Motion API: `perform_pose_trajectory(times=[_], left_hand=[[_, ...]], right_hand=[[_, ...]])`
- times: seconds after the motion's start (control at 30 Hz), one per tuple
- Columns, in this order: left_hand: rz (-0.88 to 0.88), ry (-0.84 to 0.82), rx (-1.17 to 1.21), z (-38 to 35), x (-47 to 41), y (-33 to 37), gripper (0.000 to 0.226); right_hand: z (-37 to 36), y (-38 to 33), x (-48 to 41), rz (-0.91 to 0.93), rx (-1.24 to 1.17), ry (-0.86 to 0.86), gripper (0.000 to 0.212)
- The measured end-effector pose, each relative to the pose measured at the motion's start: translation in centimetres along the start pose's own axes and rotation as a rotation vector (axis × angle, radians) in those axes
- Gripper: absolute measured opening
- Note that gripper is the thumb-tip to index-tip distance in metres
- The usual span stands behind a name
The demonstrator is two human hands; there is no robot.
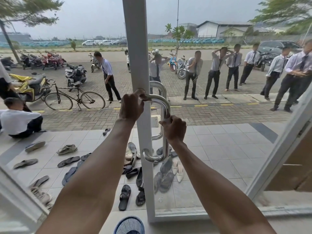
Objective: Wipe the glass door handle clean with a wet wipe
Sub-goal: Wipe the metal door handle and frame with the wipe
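Note:
A chrome D-shaped door handle (pixel 165 146) is fixed to the white frame (pixel 136 48) of the glass door straight ahead. My left hand (pixel 131 106) is closed around the handle's upper bend, where it meets the frame. My right hand (pixel 174 128) grips the vertical bar about halfway down. No wet wipe shows in either hand; if one is there, the fingers hide it. A matching outer handle (pixel 160 89) shows through the glass behind.
Through the glass, several sandals and shoes (pixel 135 174) lie on the tiled porch. People in white shirts (pixel 192 73) stand on the paving, beside a bicycle (pixel 74 97) and motorbikes. A blue fan grille (pixel 129 225) sits at my feet. Brown cardboard (pixel 293 166) is at right.

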State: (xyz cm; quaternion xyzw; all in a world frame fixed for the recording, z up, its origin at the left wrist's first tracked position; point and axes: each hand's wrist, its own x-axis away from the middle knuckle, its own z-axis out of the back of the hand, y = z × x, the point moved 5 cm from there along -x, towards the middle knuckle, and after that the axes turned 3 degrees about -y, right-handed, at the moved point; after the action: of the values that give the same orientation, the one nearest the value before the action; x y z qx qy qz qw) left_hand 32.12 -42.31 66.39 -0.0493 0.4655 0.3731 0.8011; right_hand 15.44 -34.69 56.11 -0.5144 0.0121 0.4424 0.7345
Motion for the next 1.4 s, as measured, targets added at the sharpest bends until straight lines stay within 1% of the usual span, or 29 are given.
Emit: perform_pose_trajectory(times=[0.13, 0.27, 0.4, 0.53, 0.6, 0.73, 0.83, 0.93, 1.0, 1.07, 1.13, 1.2, 1.27, 1.4], left_hand=[[-0.076, -0.032, 0.022, -0.1, 0.0, -0.6, 0.036], [-0.102, 0.035, 0.108, -0.3, 0.7, -0.7, 0.033], [-0.038, 0.125, 0.217, -1.7, 1.7, -1.3, 0.035], [-0.021, 0.184, 0.309, -3.7, 2.5, -1.9, 0.037], [-0.023, 0.203, 0.313, -4.4, 2.7, -2.0, 0.043], [-0.003, 0.214, 0.29, -4.7, 3.6, -1.3, 0.073], [-0.034, 0.164, 0.297, -5.3, 4.7, -1.0, 0.073], [-0.002, 0.066, 0.282, -6.9, 6.5, -2.1, 0.075], [-0.013, -0.058, 0.192, -8.3, 7.7, -2.8, 0.079], [-0.094, -0.205, 0.096, -10.0, 8.9, -3.3, 0.082], [-0.152, -0.299, 0.011, -11.3, 9.7, -3.9, 0.082], [-0.157, -0.346, -0.06, -11.9, 10.2, -4.2, 0.081], [-0.159, -0.365, -0.115, -11.9, 10.5, -4.4, 0.083], [-0.206, -0.381, -0.18, -11.4, 10.4, -5.2, 0.09]], right_hand=[[0.9, -1.9, -1.3, 0.068, -0.001, 0.102, 0.03], [0.7, -1.8, -0.8, 0.109, -0.062, 0.172, 0.025], [-1.1, 1.2, 1.5, 0.041, -0.085, 0.121, 0.024], [-2.3, 3.2, 2.5, 0.001, -0.052, 0.039, 0.025], [-2.0, 2.9, 2.2, -0.011, -0.058, 0.031, 0.025], [-0.3, -0.2, 0.3, 0.077, -0.107, 0.152, 0.022], [0.1, -1.0, -0.7, 0.11, -0.136, 0.191, 0.022], [-1.5, 1.3, 0.4, 0.083, -0.128, 0.171, 0.027], [-2.8, 3.4, 2.1, 0.052, -0.127, 0.151, 0.028], [-3.9, 5.3, 3.6, 0.03, -0.114, 0.125, 0.027], [-4.7, 6.6, 4.5, 0.01, -0.092, 0.092, 0.028], [-4.8, 6.9, 4.5, -0.015, -0.072, 0.047, 0.03], [-4.2, 6.2, 4.0, -0.02, -0.066, 0.046, 0.029], [-2.0, 3.0, 2.1, 0.081, -0.102, 0.173, 0.028]])
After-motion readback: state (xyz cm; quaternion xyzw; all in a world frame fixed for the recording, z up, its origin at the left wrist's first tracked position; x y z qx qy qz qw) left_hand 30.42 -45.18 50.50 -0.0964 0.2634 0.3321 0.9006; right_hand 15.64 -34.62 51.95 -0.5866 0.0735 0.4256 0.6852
